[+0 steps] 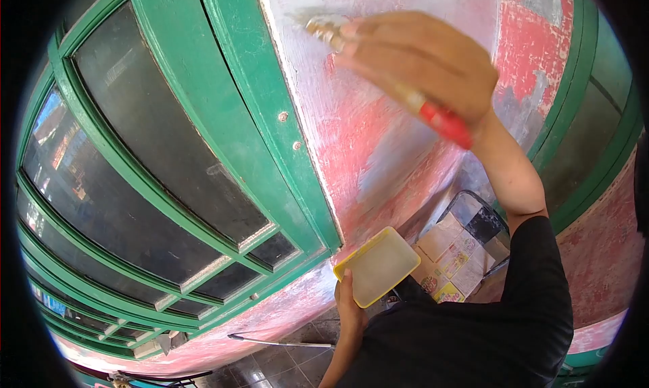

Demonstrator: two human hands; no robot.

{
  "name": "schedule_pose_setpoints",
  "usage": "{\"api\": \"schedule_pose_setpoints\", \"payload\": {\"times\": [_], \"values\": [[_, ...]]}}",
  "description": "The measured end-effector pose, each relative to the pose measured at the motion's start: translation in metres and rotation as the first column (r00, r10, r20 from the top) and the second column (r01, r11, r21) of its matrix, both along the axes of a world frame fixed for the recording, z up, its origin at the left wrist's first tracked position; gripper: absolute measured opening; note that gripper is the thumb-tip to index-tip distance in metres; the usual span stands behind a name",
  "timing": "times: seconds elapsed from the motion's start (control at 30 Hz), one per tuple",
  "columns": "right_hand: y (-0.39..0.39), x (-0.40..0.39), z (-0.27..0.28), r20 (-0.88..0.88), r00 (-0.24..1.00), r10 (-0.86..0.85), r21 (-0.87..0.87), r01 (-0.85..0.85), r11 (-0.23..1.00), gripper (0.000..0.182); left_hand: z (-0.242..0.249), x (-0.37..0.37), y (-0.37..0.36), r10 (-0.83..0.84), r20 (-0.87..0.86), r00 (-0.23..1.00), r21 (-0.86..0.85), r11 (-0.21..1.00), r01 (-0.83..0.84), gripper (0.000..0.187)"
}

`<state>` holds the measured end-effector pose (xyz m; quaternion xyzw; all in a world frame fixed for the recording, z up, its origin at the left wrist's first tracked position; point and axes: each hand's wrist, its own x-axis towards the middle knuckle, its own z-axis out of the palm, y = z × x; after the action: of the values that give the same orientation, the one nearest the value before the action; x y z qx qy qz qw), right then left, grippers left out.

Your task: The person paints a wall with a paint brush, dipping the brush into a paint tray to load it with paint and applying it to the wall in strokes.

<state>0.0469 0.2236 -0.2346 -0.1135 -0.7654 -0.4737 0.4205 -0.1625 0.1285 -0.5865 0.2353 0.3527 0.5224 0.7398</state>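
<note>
My right hand (429, 63) is wrapped round a paintbrush (443, 121) with a red handle end. The brush's pale, paint-smeared head touches or nearly touches the wall (378, 128), which is patchy pink and whitish grey, near the green frame. Lower down, my left hand (348, 300) holds a shallow rectangular tub (385, 270) with a yellow rim by its left side, the thumb over the rim. Pale liquid seems to fill the tub. Motion slightly blurs my right hand and the brush.
Green-framed glass panes (169, 117) fill the left. Another green frame (574, 111) stands at the right. Below the wall, a chair (503, 229) bears cardboard and printed sheets (453, 256). A thin pole (280, 343) lies low over dark floor tiles (277, 366).
</note>
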Motion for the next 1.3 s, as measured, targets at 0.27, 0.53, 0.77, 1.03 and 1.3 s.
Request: {"api": "schedule_pose_setpoints", "payload": {"times": [0.27,0.53,0.77,1.03,1.3], "values": [[-0.006,-0.006,-0.096,0.198,0.978,-0.058,-0.17,0.093,0.981,0.019,0.0,-0.004,0.001,-0.054,-0.048,0.997,0.011,0.998,0.055,0.056],[0.014,0.006,-0.036,0.062,0.99,0.124,-0.384,-0.091,0.919,0.014,-0.001,-0.002,0.0,-0.07,-0.056,0.996,0.038,0.997,0.072,0.055],[0.007,-0.001,-0.026,0.066,0.997,-0.027,0.004,0.027,1.0,0.02,-0.003,0.001,-0.003,-0.051,-0.043,0.998,0.034,0.998,0.052,0.055],[-0.011,0.001,-0.089,-0.361,0.927,0.101,-0.34,-0.232,0.911,0.016,-0.002,-0.002,-0.001,-0.04,-0.043,0.998,0.017,0.999,0.041,0.054],[0.016,0.002,-0.063,-0.945,0.326,-0.024,-0.264,-0.717,0.645,0.016,0.001,0.004,0.0,-0.078,-0.061,0.995,0.05,0.995,0.082,0.052]]}}
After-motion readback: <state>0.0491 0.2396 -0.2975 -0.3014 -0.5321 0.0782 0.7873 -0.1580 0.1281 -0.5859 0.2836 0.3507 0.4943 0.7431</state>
